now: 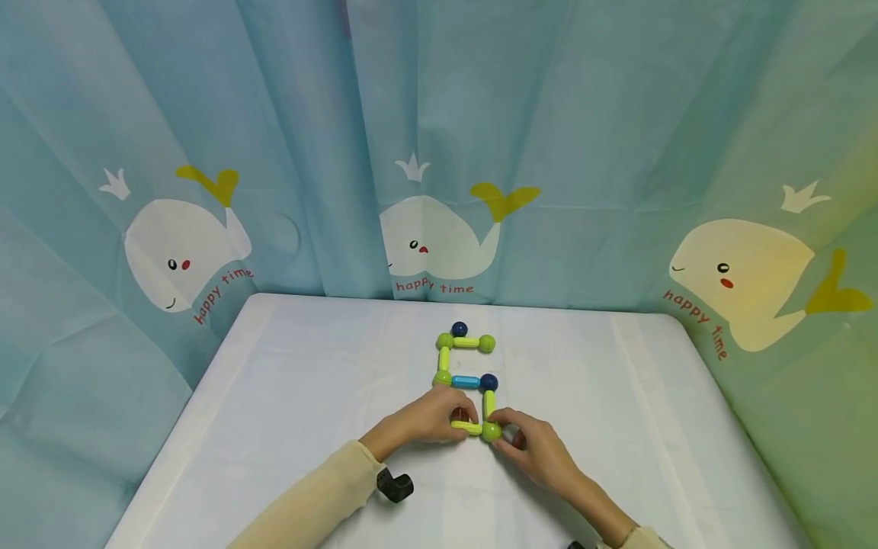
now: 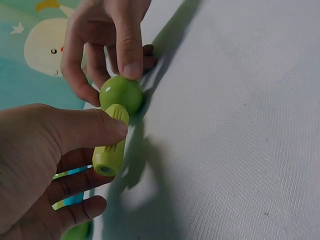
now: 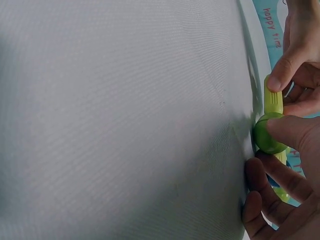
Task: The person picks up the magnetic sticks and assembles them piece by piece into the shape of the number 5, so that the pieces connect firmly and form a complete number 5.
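My left hand [image 1: 437,414] pinches a yellow-green rod [image 2: 111,150] between thumb and fingers, its free end facing left. The rod's other end meets a green ball [image 2: 121,95], which my right hand [image 1: 538,450] pinches from the right side. From that ball another yellow-green rod [image 1: 489,404] runs away from me to a dark blue ball [image 1: 488,382]. A light blue rod [image 1: 466,382] links it leftward to a green ball [image 1: 442,378], partly behind my left hand. Beyond, a yellow-green rod [image 1: 443,358] leads to a further green ball [image 1: 445,341].
From the far green ball, a rod [image 1: 466,343] reaches right to an end green ball [image 1: 487,343]. A loose-looking dark blue ball [image 1: 459,329] sits just behind it. All lie on a white table [image 1: 309,366], with a whale-print curtain [image 1: 590,152] around it.
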### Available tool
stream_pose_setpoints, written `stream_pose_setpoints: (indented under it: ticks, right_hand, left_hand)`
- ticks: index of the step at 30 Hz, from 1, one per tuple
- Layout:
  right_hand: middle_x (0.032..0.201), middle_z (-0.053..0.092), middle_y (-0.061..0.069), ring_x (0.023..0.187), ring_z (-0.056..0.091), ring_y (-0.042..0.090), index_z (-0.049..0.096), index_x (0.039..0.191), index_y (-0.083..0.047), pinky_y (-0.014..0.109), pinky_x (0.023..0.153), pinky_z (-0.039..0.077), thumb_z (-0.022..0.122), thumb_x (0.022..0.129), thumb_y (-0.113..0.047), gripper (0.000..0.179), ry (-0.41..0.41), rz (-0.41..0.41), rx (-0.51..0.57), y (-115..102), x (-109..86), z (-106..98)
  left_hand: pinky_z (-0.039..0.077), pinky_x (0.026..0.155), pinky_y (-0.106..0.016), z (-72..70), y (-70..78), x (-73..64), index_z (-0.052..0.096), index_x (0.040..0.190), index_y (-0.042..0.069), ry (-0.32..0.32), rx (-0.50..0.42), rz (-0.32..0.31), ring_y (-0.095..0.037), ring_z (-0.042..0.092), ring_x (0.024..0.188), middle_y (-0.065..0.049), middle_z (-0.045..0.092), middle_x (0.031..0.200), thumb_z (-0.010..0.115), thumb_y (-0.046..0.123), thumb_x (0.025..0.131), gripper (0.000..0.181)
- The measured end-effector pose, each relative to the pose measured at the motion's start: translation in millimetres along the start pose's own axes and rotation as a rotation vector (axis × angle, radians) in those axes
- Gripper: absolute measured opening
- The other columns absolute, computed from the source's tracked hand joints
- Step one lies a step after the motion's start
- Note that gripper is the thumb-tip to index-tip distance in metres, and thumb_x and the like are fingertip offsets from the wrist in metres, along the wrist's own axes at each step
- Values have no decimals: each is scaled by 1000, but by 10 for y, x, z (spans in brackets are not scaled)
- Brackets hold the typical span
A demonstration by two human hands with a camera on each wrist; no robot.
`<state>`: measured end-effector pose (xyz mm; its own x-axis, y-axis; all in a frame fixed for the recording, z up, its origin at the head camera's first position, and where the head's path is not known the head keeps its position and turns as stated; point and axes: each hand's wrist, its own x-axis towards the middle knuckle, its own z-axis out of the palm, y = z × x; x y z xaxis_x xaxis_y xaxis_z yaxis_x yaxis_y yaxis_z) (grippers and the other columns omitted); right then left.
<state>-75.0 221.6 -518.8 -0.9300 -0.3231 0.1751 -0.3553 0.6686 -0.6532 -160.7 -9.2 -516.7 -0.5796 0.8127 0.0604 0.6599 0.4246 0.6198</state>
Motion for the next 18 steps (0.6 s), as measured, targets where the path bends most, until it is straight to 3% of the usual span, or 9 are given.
stream_pose_setpoints:
  ticks: [12, 18]
  right_hand:
    - [101, 72, -4, 65, 53, -1, 70, 115, -18, 23, 59, 47, 81, 88, -8, 31, 7, -10, 2, 23, -6, 9]
    - [105, 73, -2, 65, 54, -1, 70, 117, -17, 23, 59, 48, 81, 88, -7, 33, -2, -20, 2, 37, -5, 16]
  left_hand:
    - [47, 71, -12, -21, 15, -7, 77, 104, 14, -2, 10, -3, 3, 56, 77, 12, 66, 88, 83, 11, 86, 19]
    - [48, 71, -14, -148, 25, -26, 76, 109, 10, 10, -19, 3, -6, 63, 79, 4, 71, 92, 83, 17, 89, 22]
